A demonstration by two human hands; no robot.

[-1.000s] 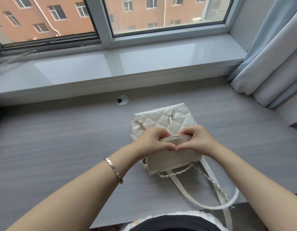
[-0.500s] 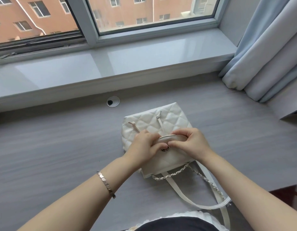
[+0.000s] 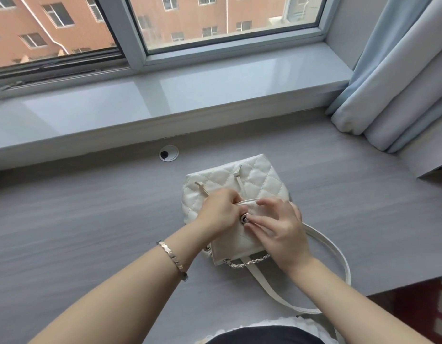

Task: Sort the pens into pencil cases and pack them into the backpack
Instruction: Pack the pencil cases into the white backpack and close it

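A small white quilted backpack lies on the grey desk, its flap toward me and its chain and white strap trailing to the right. My left hand is curled over the flap's left side and grips its edge. My right hand lies on the flap with fingers fairly straight, fingertips pressing beside the round metal clasp. No pens or pencil cases are in view.
A pale window sill runs along the back of the desk, with a round cable grommet just before it. A light blue curtain hangs at the right. The desk's front edge drops off at lower right.
Both hands have slid down from the flap's top rim. The right hand's fingers have straightened onto the flap, and the metal clasp now shows between the hands.
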